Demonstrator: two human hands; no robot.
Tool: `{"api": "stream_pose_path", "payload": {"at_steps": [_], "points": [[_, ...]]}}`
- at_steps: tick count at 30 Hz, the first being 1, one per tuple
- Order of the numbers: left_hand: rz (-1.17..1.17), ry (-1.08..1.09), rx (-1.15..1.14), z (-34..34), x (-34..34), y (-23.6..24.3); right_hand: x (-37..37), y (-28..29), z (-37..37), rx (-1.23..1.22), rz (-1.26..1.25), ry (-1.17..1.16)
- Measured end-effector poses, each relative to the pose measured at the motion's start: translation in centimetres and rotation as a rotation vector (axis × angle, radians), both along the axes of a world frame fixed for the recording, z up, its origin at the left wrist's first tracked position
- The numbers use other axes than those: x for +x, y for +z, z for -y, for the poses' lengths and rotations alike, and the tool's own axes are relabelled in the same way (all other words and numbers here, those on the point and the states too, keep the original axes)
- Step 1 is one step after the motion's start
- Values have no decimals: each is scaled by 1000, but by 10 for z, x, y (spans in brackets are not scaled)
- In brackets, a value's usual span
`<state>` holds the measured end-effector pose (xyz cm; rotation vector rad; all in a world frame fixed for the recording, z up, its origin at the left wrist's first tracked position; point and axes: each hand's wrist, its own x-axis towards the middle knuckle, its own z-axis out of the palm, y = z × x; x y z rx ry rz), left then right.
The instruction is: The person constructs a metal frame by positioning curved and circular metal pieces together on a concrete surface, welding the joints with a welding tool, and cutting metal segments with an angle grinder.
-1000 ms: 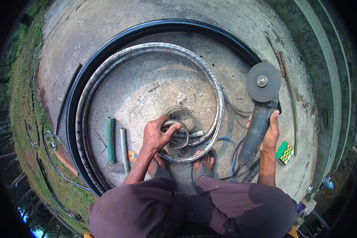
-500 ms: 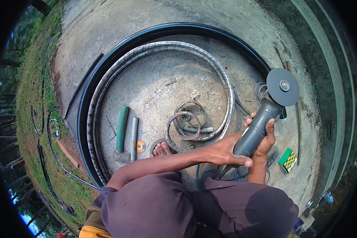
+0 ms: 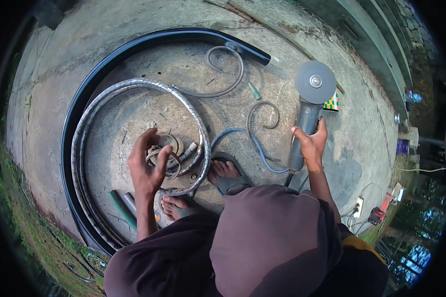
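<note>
My right hand (image 3: 312, 143) is wrapped round the grey body of an angle grinder (image 3: 309, 116), whose round grey disc (image 3: 316, 81) points away from me. Its cord runs down from the handle's end. Over the near part of a large coil wrapped in silver bands (image 3: 134, 84) is my left hand (image 3: 146, 166), thumb and fingers apart, with nothing seen gripped in it. Just beyond those fingers lie small loops of thin tube (image 3: 176, 166), partly hidden by the hand. A checkered box (image 3: 334, 101) sits on the ground behind the grinder.
A black curved strip (image 3: 183, 33) arcs round the coil. Thin grey tubing (image 3: 231, 91), a blue hose (image 3: 233, 131) and a small green cone-shaped piece (image 3: 254, 90) lie on the concrete. At left lies a green tube (image 3: 121, 210); at right, a white power socket (image 3: 359, 208) with cords.
My left hand has let go of the grinder and moved left over the coil. The right hand alone holds the grinder. The view has turned to the right.
</note>
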<state>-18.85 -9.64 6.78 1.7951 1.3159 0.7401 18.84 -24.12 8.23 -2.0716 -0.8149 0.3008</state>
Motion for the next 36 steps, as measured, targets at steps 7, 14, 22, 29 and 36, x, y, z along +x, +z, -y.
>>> {"api": "stream_pose_path", "payload": {"at_steps": [7, 14, 22, 29, 36], "points": [[-295, 272, -120, 10, -170, -50, 114, -50, 125, -236, -35, -646], [-642, 357, 133, -37, -254, -46, 179, -136, 179, -130, -247, -816], [-815, 341, 289, -79, -267, -13, 168, -132, 186, -502, -57, -652], [-845, 308, 268, -88, -274, -45, 188, -139, 171, -661, 98, -622], [-856, 349, 102, -110, -260, -76, 197, -129, 154, -705, 206, -622]]}}
